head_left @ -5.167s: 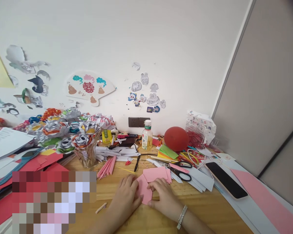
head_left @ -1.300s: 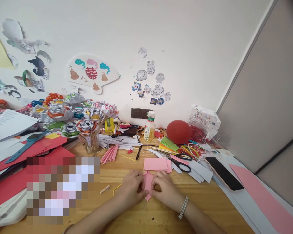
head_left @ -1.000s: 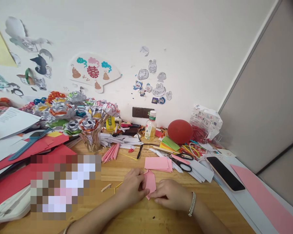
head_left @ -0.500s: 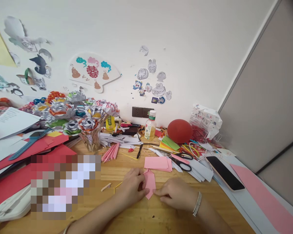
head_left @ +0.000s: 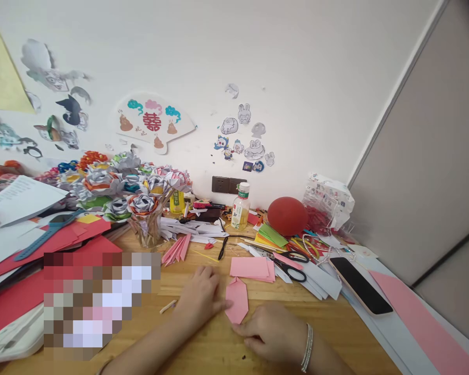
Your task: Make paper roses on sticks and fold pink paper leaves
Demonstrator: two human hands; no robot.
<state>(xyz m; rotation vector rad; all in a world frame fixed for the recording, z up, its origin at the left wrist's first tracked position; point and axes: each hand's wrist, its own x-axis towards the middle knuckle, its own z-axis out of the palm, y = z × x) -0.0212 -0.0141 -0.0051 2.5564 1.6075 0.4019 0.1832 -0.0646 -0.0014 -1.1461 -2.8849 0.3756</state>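
A folded pink paper piece (head_left: pixel 236 300) with pointed ends lies flat on the wooden table (head_left: pixel 203 359). My left hand (head_left: pixel 197 298) rests on the table at its left edge, fingertips pressing the paper's side, fingers spread and flat. My right hand (head_left: pixel 271 333), with a beaded bracelet on the wrist, sits just below and right of the paper, fingers curled, the tips touching the paper's lower point. A small stack of pink paper sheets (head_left: pixel 252 267) lies just beyond the piece.
Black-handled scissors (head_left: pixel 293 270) and a phone (head_left: pixel 359 285) lie to the right. A jar of paper flowers (head_left: pixel 145 229), folded pink strips (head_left: pixel 175 250), a small bottle (head_left: pixel 240 212), a red ball (head_left: pixel 284 216) and red card sheets (head_left: pixel 42 250) crowd the back and left.
The pink piece was being folded and pinched between both hands; now it lies flat on the table and my right hand has drawn back toward me below it.
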